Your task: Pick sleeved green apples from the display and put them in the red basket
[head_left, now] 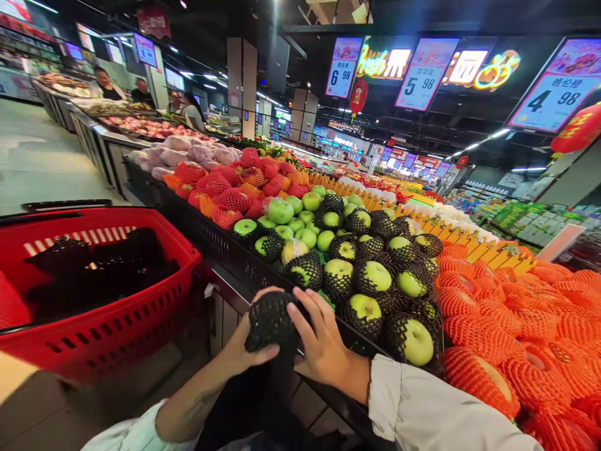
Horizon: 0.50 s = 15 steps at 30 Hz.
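My left hand [239, 351] is wrapped round a bunched black foam fruit net [270, 319] in front of the display's near edge. From the other side my right hand [323, 344] grips the same net, fingers bent over its top. Whether fruit sits inside the net cannot be made out. Just beyond lie green apples [305, 237], some bare. Several others wear black foam nets, such as one netted apple [339, 275] near the edge. To the left, a red shopping basket [117, 313] contains a heap of black netting [107, 269].
Fruit in red netting [235, 199] lies left of the apples. Fruit in orange netting [488, 332] fills the right side. A black display edge [225, 250] runs between me and the fruit. Price signs [427, 74] hang overhead, and people [192, 113] stand far left.
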Each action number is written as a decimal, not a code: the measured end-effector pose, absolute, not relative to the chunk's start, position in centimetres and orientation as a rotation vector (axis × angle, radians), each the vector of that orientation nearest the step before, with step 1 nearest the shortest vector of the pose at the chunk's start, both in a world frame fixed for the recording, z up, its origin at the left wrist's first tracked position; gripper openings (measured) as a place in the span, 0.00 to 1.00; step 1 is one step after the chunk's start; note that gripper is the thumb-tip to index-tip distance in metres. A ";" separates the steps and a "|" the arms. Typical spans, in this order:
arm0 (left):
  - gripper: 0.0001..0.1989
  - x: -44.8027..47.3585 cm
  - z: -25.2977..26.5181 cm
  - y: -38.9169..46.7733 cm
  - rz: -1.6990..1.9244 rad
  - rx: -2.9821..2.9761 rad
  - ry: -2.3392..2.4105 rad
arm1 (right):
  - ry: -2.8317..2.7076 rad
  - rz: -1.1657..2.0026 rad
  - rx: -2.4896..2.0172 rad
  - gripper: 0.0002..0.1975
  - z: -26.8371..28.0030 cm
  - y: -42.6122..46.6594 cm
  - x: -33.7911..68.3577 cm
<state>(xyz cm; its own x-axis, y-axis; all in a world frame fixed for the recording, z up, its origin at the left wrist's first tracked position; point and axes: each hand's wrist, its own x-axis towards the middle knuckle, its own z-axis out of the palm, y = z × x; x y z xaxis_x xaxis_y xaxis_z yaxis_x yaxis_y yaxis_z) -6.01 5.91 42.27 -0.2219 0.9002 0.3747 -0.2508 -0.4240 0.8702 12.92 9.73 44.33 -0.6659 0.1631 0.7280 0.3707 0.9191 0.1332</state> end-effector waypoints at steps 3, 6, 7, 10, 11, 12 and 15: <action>0.38 -7.0 43.1 8.9 1.945 1.168 1.034 | -2.164 -0.587 -0.208 0.36 43.1 10.2 12.8; 0.44 -7.6 45.2 12.9 2.184 1.223 1.114 | -2.166 -0.782 0.221 0.20 41.5 10.9 12.5; 0.45 -7.7 46.0 14.3 2.227 1.308 1.119 | -2.187 -0.826 0.353 0.17 41.1 11.1 12.4; 0.45 -7.2 47.8 17.6 2.227 1.611 1.183 | -2.283 -0.932 0.442 0.16 41.4 11.2 12.5; 0.45 -6.8 48.2 18.4 2.184 1.707 1.241 | -2.310 -0.953 0.386 0.17 41.9 11.2 12.6; 0.44 -6.4 48.7 19.1 2.116 1.800 1.313 | -2.318 -0.957 0.320 0.18 42.5 11.1 12.8; 0.45 -4.8 49.9 20.5 1.736 2.100 1.522 | -2.362 -0.912 0.155 0.20 44.1 10.8 13.1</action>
<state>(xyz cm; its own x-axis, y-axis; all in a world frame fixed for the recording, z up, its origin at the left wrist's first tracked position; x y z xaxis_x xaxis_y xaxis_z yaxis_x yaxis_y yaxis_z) -4.83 20.49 49.93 -0.0943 0.6676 0.7385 0.6447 -0.5243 0.5563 13.08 10.84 44.06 -0.8157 -0.3082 0.4896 0.1009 0.7576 0.6449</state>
